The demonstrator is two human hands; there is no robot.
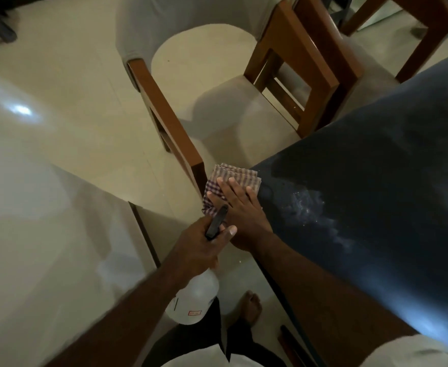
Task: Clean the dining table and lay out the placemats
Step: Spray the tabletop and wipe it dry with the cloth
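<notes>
Right hand [237, 205] flat, fingers spread, pressing my checked cloth [228, 181] onto corner of dark surface [376, 181]. Left hand [199, 247] wrapped around spray bottle [193, 300] neck, held off surface edge. Wet streaks [313, 210] just beside cloth.

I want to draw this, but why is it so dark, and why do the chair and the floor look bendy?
Head view: the room is dim, so the table looks nearly black, with glare at its near edge and a bright spot on the floor. The wide lens bends the chair and floor lines. The left hand holding the spray bottle is slightly blurred; the right hand on the cloth is clearer.
</notes>
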